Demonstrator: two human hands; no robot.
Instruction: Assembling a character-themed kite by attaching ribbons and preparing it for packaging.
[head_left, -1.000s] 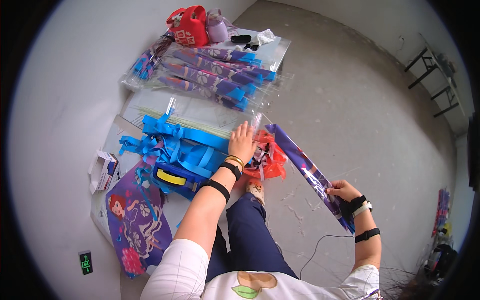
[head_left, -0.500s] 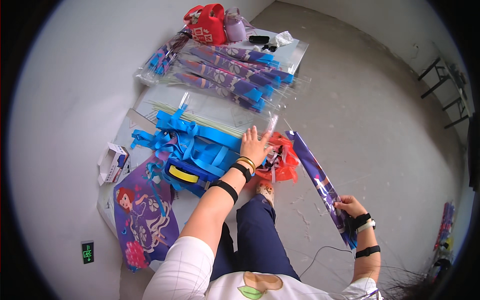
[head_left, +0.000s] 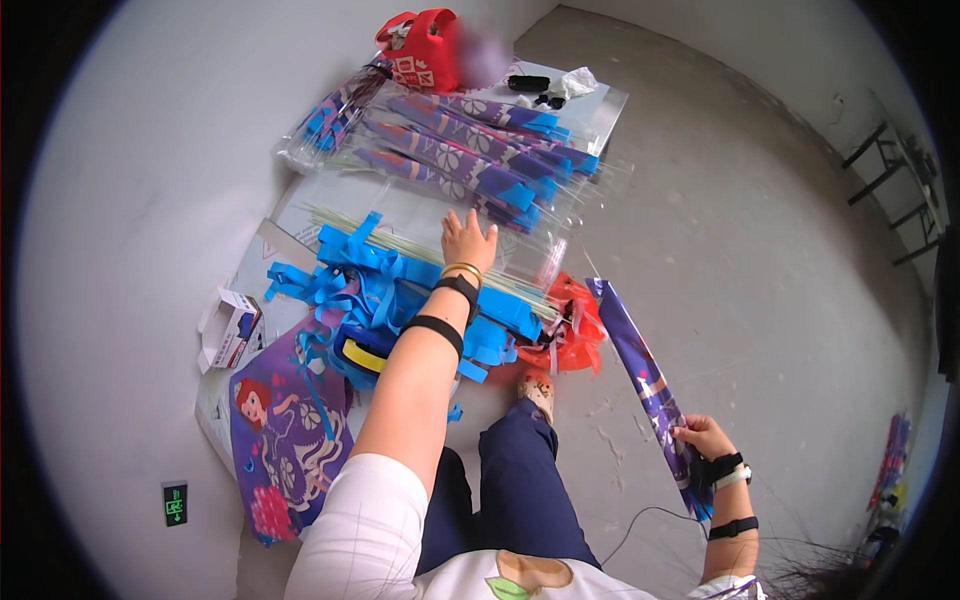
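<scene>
My left hand [head_left: 468, 243] is stretched forward with its fingers spread and nothing in it. It is above the table, just beyond a bundle of thin pale rods [head_left: 400, 243] and beside clear plastic sleeves [head_left: 525, 258]; whether it touches them I cannot tell. Out to the right, my right hand [head_left: 703, 436] grips a long, narrow folded purple kite [head_left: 640, 365] near its lower end, off the table's side. Blue ribbon strips [head_left: 385, 290] lie heaped beneath my left wrist. Under that forearm, a blue-and-yellow tool or dispenser [head_left: 362, 355] is partly hidden.
Several folded kites [head_left: 440, 160] in clear sleeves lie on the far table, with a red bag [head_left: 420, 50] behind. An unfolded printed kite sheet [head_left: 300, 440] hangs over the near left edge, by an opened small box [head_left: 230, 328]. A red plastic bag [head_left: 575, 335] sits right.
My left hand has moved left and farther out from the rods' right end, uncovering blue ribbon there. My right hand still holds the folded kite in nearly the same place.
</scene>
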